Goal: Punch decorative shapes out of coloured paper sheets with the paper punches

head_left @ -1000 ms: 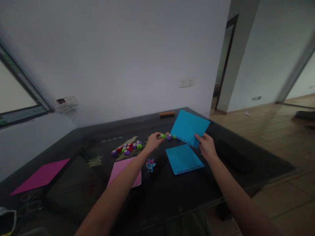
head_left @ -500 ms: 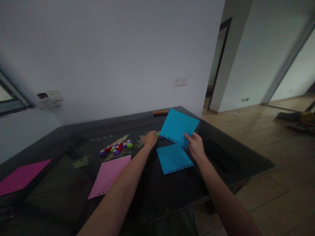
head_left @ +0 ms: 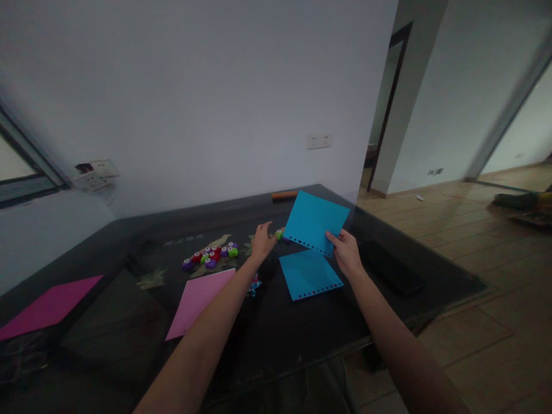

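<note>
View from the head camera over a dark table (head_left: 302, 339). The right hand (head_left: 345, 253) pinches the near corner of a blue sheet (head_left: 314, 221), lifted clear of the table and tilted, with a row of punched holes along its lower edge. A second blue sheet (head_left: 308, 275), also punched along one edge, lies flat just below it. The left hand (head_left: 262, 240) is over the table with fingers loosely spread and holding nothing, just beside a small green punch (head_left: 279, 234). Farther left, a cluster of small red, purple and green punches (head_left: 211, 257) rests on the table. A light pink sheet (head_left: 198, 296) lies near the left forearm, and a darker magenta sheet (head_left: 47, 307) well apart at the left edge. Small coloured paper scraps (head_left: 254, 284) show beside the forearm. An orange bar (head_left: 284, 195) lies at the far edge.
</note>
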### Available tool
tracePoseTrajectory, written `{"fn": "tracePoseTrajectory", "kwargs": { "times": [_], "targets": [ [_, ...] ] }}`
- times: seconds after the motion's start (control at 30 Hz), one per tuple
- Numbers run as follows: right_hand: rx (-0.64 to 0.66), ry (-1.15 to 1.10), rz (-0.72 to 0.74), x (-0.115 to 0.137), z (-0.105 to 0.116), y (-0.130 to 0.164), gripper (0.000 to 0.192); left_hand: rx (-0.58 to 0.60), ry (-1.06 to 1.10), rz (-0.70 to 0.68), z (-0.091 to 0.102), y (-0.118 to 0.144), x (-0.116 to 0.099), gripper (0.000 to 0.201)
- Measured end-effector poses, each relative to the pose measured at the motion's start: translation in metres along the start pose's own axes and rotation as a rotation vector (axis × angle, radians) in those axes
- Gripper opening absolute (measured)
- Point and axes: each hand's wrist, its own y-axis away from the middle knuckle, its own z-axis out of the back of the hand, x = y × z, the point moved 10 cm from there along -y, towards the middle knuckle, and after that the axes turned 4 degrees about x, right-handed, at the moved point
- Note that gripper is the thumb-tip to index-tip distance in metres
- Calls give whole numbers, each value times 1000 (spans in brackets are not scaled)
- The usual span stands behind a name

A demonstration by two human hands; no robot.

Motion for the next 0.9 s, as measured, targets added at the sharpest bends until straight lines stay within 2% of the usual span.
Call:
{"fn": "tracePoseTrajectory", "kwargs": {
  "times": [0.1,0.17,0.27,0.37,0.47,0.7,0.9],
  "targets": [
    [29,29,-30,-3,-3,1,33,-53,266,-36,17,15,-4,35],
    [75,60,-63,-6,-8,3,34,8,446,-46,18,27,-10,26],
    [204,107,-145,-14,-24,9,34,139,587,10,15,51,-15,34],
    [320,125,-228,-24,-38,17,35,180,579,65,15,73,-13,30],
    [370,150,-274,-31,-44,22,38,182,529,70,19,84,-12,22],
    [346,177,-245,-32,-38,18,39,148,520,72,24,85,-11,18],
    [284,210,-232,-24,-32,15,36,161,541,58,17,88,-13,16]
  ]
}}
